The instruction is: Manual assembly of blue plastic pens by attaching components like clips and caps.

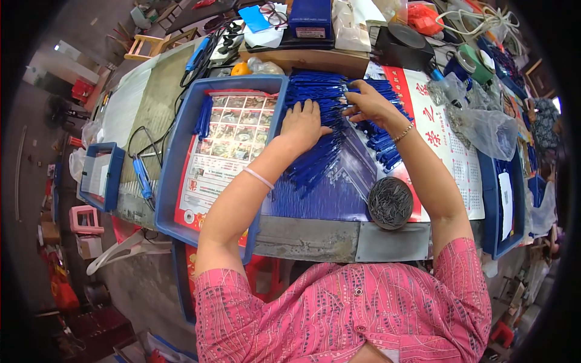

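Observation:
A heap of thin, glossy dark-blue strips (318,160) lies fanned over the middle of the table; I cannot tell their exact kind. My left hand (302,126) rests flat on the left side of this heap, fingers stretched and thumb out to the right. At the heap's right side is my right hand (372,106), its fingers bent and apart above the strips, with nothing visible between them. More blue strips (384,145) lie beneath and beside my right wrist. Nearer to me stands a round dish (390,202) full of small dark, thin pieces.
A blue tray (166,187), lined with a printed sheet, holds a small bundle of blue strips (204,118). Behind the heap are a blue box (310,19) and a black device (404,47). Clear plastic bags (493,130) lie right. A blue-handled tool (143,178) with a cord lies left.

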{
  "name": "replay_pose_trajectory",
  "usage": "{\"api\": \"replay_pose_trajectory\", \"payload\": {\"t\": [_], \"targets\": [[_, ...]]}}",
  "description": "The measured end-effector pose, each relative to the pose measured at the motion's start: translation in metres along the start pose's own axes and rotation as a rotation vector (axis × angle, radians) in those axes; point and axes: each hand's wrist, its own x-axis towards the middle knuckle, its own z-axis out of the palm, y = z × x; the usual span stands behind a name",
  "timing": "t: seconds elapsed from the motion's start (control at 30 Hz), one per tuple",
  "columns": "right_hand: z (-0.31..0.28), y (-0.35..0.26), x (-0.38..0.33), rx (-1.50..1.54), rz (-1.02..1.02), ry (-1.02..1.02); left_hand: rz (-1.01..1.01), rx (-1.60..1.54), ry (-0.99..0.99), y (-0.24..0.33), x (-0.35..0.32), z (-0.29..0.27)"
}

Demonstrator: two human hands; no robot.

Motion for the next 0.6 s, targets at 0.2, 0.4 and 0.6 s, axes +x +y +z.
{"api": "replay_pose_trajectory", "payload": {"t": [0.2, 0.4, 0.6], "targets": [[0.003, 0.003, 0.003, -0.004, -0.022, -0.023, 0.005, -0.019, 0.037, -0.001, -0.001, 0.007], [0.008, 0.003, 0.001, 0.113, -0.004, 0.024, 0.006, -0.013, 0.063, -0.001, -0.002, 0.01], [0.017, 0.01, 0.002, 0.277, -0.05, -0.02, -0.013, -0.002, 0.041, -0.001, -0.004, 0.008]]}}
